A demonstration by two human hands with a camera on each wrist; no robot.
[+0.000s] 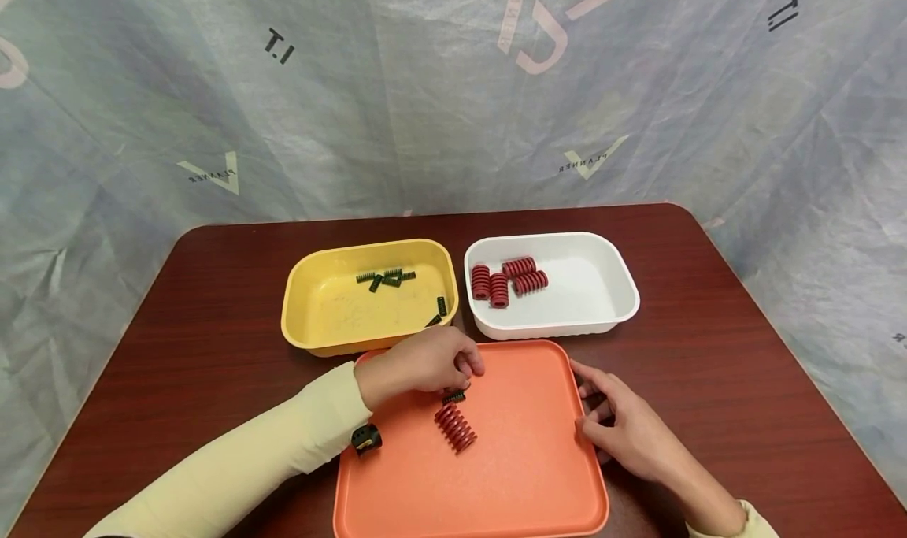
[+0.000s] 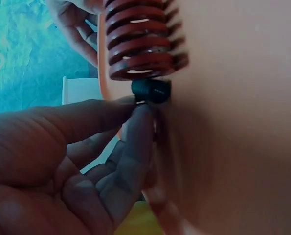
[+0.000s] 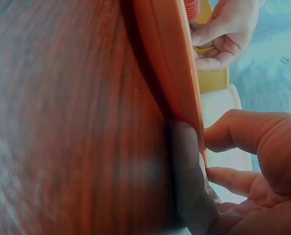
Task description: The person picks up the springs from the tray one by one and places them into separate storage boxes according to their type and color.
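My left hand (image 1: pixel 442 359) reaches over the orange tray (image 1: pixel 524 475), thumb and index finger pinching the end of a small dark green spring (image 2: pixel 152 91). That spring lies right beside a larger red spring (image 1: pixel 456 428) on the tray; in the left wrist view the red one (image 2: pixel 139 41) looms just beyond the fingertips. At the tray's right edge, my right hand (image 1: pixel 631 428) grips the rim, its thumb on the upper side. One finger (image 3: pixel 188 156) of it runs along the outer wall in the right wrist view.
Behind the tray stands a yellow bin (image 1: pixel 312 317) with several small dark green springs (image 1: pixel 392 278). To its right, a white bin (image 1: pixel 581 317) contains several red springs (image 1: pixel 499 290). All sit on a dark red wood table (image 1: pixel 708 349), with a printed curtain (image 1: pixel 397 113) around it.
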